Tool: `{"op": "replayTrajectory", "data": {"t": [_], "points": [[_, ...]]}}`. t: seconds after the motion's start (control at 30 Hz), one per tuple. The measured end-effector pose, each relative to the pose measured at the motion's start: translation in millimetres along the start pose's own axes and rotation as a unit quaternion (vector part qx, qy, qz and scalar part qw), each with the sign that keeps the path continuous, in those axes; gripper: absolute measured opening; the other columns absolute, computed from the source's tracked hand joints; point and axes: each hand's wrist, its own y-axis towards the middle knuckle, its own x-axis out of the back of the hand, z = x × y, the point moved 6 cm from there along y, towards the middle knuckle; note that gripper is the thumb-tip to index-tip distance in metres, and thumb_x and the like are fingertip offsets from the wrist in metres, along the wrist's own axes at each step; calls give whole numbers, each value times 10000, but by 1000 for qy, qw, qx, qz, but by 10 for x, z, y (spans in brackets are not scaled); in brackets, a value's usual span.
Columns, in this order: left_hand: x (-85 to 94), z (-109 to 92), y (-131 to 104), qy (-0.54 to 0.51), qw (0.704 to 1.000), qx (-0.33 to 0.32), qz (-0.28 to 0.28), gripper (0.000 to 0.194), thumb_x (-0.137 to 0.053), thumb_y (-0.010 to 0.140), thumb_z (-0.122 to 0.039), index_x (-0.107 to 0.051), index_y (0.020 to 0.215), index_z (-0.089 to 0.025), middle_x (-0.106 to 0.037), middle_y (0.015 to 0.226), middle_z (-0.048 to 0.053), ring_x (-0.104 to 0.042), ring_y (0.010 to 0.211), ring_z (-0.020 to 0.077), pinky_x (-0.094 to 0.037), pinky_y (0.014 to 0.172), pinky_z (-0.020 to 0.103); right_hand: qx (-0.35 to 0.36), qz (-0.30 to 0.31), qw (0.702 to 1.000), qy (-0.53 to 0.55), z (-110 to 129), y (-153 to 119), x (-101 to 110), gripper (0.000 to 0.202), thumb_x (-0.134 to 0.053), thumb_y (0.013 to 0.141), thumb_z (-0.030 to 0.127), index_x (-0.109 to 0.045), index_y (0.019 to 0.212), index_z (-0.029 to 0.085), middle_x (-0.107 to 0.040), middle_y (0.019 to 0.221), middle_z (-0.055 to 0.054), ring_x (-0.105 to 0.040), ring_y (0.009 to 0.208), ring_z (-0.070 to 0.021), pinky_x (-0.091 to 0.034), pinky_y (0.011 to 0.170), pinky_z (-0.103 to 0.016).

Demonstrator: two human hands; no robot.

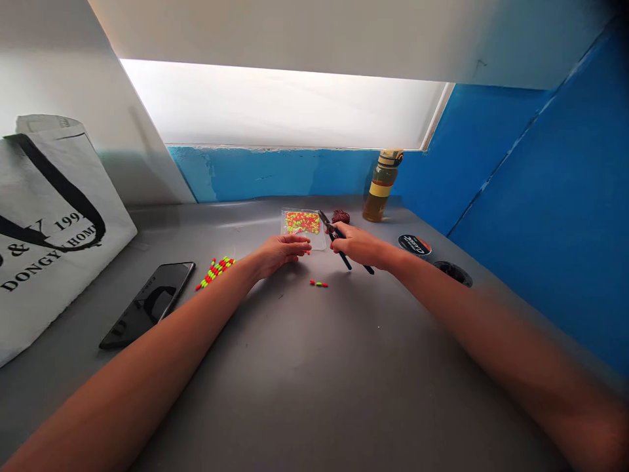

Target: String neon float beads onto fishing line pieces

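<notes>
My left hand [284, 254] is closed in a pinch, and a bit of red, seemingly a small bead [308, 252], shows at its fingertips. Black-handled pliers [344, 254] are gripped in my right hand [351, 241], their jaws pointing up and left. Behind my hands lies a clear plastic packet [303, 223] full of red and yellow-green beads. A short row of beads [319, 284], red at both ends and green in the middle, lies on the grey table in front of my hands.
Several rows of red and green beads [215, 272] lie left, beside a black phone [150, 305]. A white bag [54, 262] stands far left. Behind are a dark red cord bundle [341, 217] and a bottle [381, 190]. Right are a round black label [415, 245] and a black roll [453, 273].
</notes>
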Motion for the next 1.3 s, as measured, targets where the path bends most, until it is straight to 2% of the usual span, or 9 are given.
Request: {"op": "replayTrajectory", "data": {"t": [0.07, 0.13, 0.3, 0.43, 0.6, 0.77, 0.97, 1.13, 1.3], "points": [[-5, -9, -12, 0, 1000, -1, -2, 442, -885, 622, -354, -746, 1003, -178, -737, 1038, 98, -647, 876, 160, -473, 816, 286, 7, -17, 998, -61, -28, 3, -34, 385, -536, 831, 273, -556, 1206, 183, -654, 1106, -113, -591, 930, -243, -443, 772, -326], [-16, -21, -23, 0, 1000, -3, 1, 436, -882, 632, -356, -735, 1000, -172, -734, 1031, 95, -646, 877, 154, -470, 812, 278, 5, -6, 997, -83, -74, 12, -110, 427, -523, 845, 267, -535, 1264, 184, -653, 1151, -119, -599, 947, -247, -434, 775, -320], [-9, -27, -24, -10, 1000, -1, -7, 464, -879, 645, -346, -697, 1040, -185, -729, 1030, 87, -654, 896, 157, -467, 786, 271, 15, 7, 992, -124, -153, 43, -230, 445, -571, 841, 262, -555, 1280, 188, -659, 1215, -121, -603, 1023, -262, -415, 807, -309], [-5, -22, -13, -14, 1000, -2, -2, 499, -878, 648, -333, -682, 1087, -198, -729, 1027, 80, -656, 893, 152, -467, 791, 274, 29, 16, 990, -140, -162, 53, -258, 343, -599, 875, 367, -627, 1179, 211, -697, 1130, -91, -624, 953, -245, -401, 751, -290], [-1, -6, -3, -5, 1000, -3, 4, 468, -872, 652, -330, -694, 1061, -190, -726, 1003, 82, -651, 872, 151, -469, 791, 284, 36, 4, 990, -134, -164, 50, -266, 383, -560, 914, 507, -670, 1121, 204, -717, 1022, -82, -625, 855, -210, -387, 702, -276], [-26, -26, -19, -5, 1000, -5, 15, 449, -875, 646, -320, -706, 1034, -168, -724, 983, 91, -640, 839, 147, -481, 791, 284, 55, -9, 991, -119, -173, 52, -267, 377, -559, 911, 500, -686, 1064, 180, -706, 945, -71, -611, 802, -180, -385, 682, -260], [-62, -31, -6, 6, 999, -6, 36, 386, -782, 744, -470, -732, 961, -155, -722, 1022, 125, -627, 831, 162, -499, 818, 313, 23, 28, 997, -66, -239, 71, -299, 401, -536, 912, 516, -635, 1110, 181, -632, 700, 1, -561, 547, -134, -379, 569, -248], [-57, -7, 15, 37, 998, -25, 44, 346, -771, 755, -457, -742, 931, -161, -715, 1048, 121, -621, 864, 163, -492, 845, 302, 29, 42, 997, -65, -200, 59, -304, 352, -535, 924, 480, -616, 1092, 181, -609, 670, 11, -561, 511, -125, -392, 547, -237], [-71, -24, 10, 42, 997, -31, 55, 306, -758, 763, -434, -752, 915, -168, -713, 1033, 119, -625, 866, 174, -499, 836, 309, 24, 74, 996, -38, -218, 60, -330, 350, -496, 946, 532, -594, 1030, 207, -604, 672, 3, -577, 511, -128, -403, 488, -223]]}}
